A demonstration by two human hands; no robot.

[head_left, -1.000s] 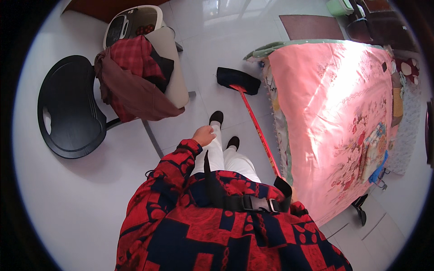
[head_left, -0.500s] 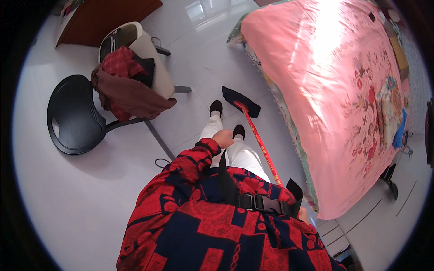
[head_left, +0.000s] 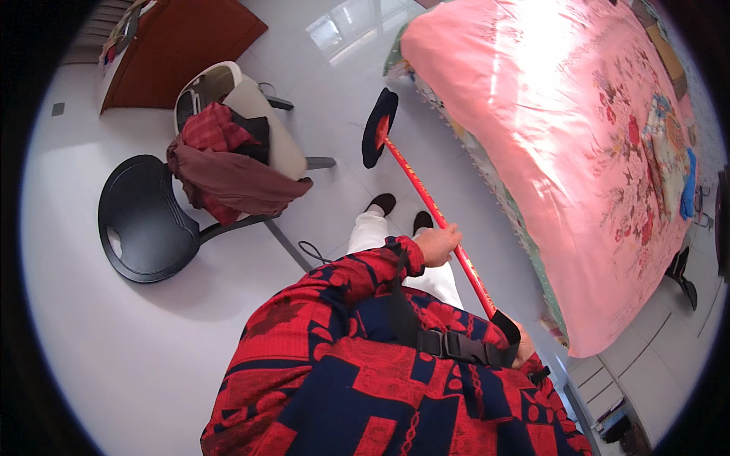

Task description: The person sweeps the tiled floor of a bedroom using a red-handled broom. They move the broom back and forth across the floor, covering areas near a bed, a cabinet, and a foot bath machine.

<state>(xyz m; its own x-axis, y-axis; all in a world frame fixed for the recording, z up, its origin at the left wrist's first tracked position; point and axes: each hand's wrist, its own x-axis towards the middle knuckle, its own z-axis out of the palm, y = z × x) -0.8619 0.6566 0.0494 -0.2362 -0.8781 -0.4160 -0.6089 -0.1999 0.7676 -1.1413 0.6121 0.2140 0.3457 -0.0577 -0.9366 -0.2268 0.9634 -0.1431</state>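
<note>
A mop with a dark navy head (head_left: 379, 128) and a red handle (head_left: 420, 185) slants across the floor, running from ahead of my feet back to my right side. My left hand (head_left: 439, 245) is closed round the handle partway along it. Down by my waist, my right hand (head_left: 524, 346) is at the handle's upper end. A black strap hides part of its fingers. Both my feet, in dark shoes (head_left: 381, 204), stand just behind the mop head, to the left of the handle.
A black-seated chair (head_left: 147, 219) stands at left, with maroon and red clothes (head_left: 236, 175) heaped over it. Behind it is a brown wooden cabinet (head_left: 186, 53). Along the right side runs a bed with a pink flowered cover (head_left: 525, 152); folded fabric (head_left: 663, 156) lies on it.
My left hand has moved right, from in front of my legs onto the mop handle. The mop head has moved farther from my feet and turned to point more lengthwise.
</note>
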